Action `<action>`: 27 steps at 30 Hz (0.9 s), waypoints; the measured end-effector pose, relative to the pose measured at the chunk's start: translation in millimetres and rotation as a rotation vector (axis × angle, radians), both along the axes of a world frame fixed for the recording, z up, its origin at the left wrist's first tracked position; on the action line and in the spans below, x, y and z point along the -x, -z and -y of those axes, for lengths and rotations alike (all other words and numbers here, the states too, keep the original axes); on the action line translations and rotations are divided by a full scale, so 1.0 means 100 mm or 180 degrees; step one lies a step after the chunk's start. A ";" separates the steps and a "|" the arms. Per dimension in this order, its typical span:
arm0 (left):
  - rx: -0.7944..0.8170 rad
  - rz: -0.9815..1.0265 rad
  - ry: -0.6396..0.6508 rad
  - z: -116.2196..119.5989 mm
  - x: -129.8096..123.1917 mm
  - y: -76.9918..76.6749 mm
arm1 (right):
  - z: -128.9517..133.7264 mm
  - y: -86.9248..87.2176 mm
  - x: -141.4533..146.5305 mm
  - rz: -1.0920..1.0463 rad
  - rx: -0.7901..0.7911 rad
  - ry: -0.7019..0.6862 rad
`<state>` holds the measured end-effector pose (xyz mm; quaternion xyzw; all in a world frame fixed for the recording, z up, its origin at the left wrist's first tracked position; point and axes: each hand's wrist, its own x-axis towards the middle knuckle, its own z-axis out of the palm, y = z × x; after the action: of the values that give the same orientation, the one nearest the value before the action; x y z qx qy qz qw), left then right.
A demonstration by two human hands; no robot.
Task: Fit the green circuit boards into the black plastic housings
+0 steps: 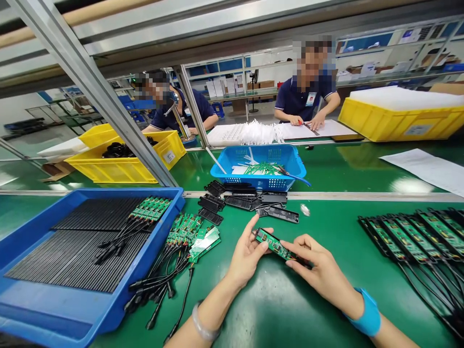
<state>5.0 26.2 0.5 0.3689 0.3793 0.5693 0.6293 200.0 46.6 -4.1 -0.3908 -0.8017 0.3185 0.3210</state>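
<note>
Above the green worktop [304, 314], taking twelve o'clock as straight ahead of the hands, one slim circuit board [274, 245] is being held between both. The left hand [248, 251] is pinching its upper-left end, thumb on top, the index finger sticking out free towards some black plastic casings [241, 200]. The right hand [315, 261] is pinching the end pointing to four, thumb against fingers. I'm guessing this two-ended hold is keeping the board steady and its face in sight. That face is showing bright green, crowded with small parts, with a yellow-marked block near the left end and coloured wires by the right fingers. Black is showing along its edges; I can't tell whether that's a casing.

At eleven the casings are lying in a loose heap, probably for easy reach. At nine, wired boards [184, 229] are overlapping beside a blue tray [54, 309]. At three, cased boards [420, 237] are lying in a neat row, presumably keeping their cables orderly. Just before twelve, a blue basket [259, 181] is holding white and green strips. Beyond, between twelve and one, a co-worker [290, 104] is bending over another surface.
</note>
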 end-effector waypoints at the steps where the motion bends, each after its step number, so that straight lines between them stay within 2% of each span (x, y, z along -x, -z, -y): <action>1: -0.0025 -0.0006 0.0007 0.00 -0.01 0.00 | 0.00 0.00 0.00 0.0011 -0.0026 -0.0003; 5: 0.0028 0.0090 0.0008 0.03 -0.09 0.03 | 0.03 0.03 0.01 0.0023 -0.0068 0.0027; 9: -0.0004 0.0183 -0.0176 0.06 -0.20 0.06 | 0.06 0.04 0.05 -0.0088 0.0304 0.0179; 11: -0.0010 0.0180 -0.0232 0.08 -0.22 0.07 | 0.06 0.04 0.08 -0.0132 0.0824 0.0080; 14: 0.0036 0.0091 -0.0286 0.11 -0.23 0.08 | 0.06 0.06 0.12 -0.0377 0.1912 -0.0472; 16: 0.0114 0.0041 -0.0327 0.13 -0.24 0.09 | 0.07 0.08 0.15 -0.0587 0.2322 -0.0626; 21: 0.0392 0.0055 -0.0415 0.13 -0.27 0.07 | 0.06 0.12 0.17 -0.0732 0.2434 -0.0290; 24: 0.0617 0.0295 -0.0430 0.11 -0.25 0.07 | 0.03 0.12 0.17 -0.0756 0.2487 -0.0263; 27: 0.0602 0.0392 -0.0442 0.09 -0.22 0.08 | 0.03 0.11 0.18 -0.0673 0.2428 -0.0267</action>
<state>26.9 17.6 -7.2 0.2451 0.4165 0.5947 0.6424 182.4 43.6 -15.0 -0.4140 -0.6036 0.6448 0.2203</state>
